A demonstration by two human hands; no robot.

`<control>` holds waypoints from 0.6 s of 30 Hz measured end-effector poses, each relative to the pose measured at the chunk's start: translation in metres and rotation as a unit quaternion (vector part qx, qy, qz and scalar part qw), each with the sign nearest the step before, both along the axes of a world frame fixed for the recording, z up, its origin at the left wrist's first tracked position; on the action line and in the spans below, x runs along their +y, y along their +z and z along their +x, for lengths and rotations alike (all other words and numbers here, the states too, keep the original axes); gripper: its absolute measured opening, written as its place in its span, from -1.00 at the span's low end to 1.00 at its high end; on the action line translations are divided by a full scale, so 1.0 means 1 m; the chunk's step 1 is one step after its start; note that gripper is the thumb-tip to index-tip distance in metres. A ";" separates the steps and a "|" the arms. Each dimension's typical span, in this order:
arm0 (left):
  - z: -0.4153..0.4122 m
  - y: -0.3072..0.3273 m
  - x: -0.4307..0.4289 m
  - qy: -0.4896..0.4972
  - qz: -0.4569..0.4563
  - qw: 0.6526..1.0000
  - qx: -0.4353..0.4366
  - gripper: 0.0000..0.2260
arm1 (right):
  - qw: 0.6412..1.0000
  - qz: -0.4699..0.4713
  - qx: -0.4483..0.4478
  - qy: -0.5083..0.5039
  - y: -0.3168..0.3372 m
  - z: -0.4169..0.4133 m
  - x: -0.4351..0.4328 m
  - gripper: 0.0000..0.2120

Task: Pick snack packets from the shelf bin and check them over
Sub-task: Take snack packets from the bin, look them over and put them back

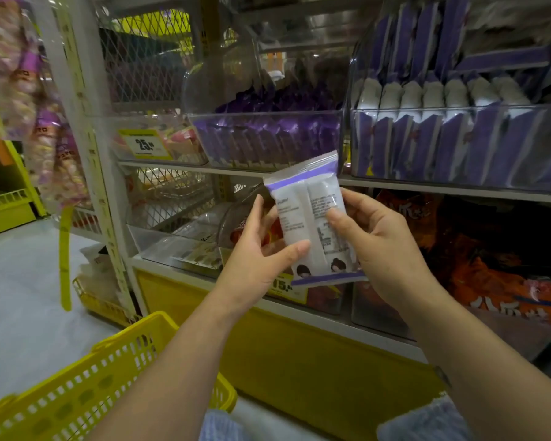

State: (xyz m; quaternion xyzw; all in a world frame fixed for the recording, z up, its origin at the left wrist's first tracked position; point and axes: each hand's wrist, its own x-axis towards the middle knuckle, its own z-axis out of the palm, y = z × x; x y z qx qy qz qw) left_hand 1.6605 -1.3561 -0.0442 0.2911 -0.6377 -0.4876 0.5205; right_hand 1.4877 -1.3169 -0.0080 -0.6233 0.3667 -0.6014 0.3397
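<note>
Left hand (258,259) and right hand (385,246) both grip one snack packet (299,211), held in the air in front of the shelves at chest level. Left: thumb laid across the lower front, fingers curled behind the left edge. Right: thumb pressed on the front at mid-height, fingers wrapped behind the right edge.

Packet: white film, with a purple band and a crimped seal at each end. A seam runs down the middle lengthwise. Blocks of small print flank it, too fine for me to read. Two small dark-haired cartoon heads sit just above the lower band. It stands nearly upright, top leaning slightly right.

Yellow basket (109,377) sits low at my left, well apart from the packet.

Behind the packet is a clear bin of dark purple packets (261,114). To its right, a second clear bin (442,107) holds upright rows of white-and-purple packets like mine
</note>
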 end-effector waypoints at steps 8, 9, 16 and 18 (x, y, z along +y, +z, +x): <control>-0.010 0.039 0.037 -0.065 -0.028 0.997 0.033 -0.23 | 0.980 0.022 -0.186 -0.063 0.033 -0.009 0.026 -0.64; -0.015 0.048 0.042 -0.065 -0.043 0.996 0.040 -0.28 | 0.977 0.026 -0.204 -0.064 0.040 -0.011 0.029 -0.62; -0.060 0.107 0.074 -0.022 -0.219 0.975 -0.012 -0.43 | 0.970 -0.008 -0.219 -0.103 0.097 -0.041 0.048 -0.73; -0.074 0.123 0.082 0.009 -0.260 0.965 -0.024 -0.52 | 0.971 -0.031 -0.204 -0.123 0.109 -0.053 0.053 -0.74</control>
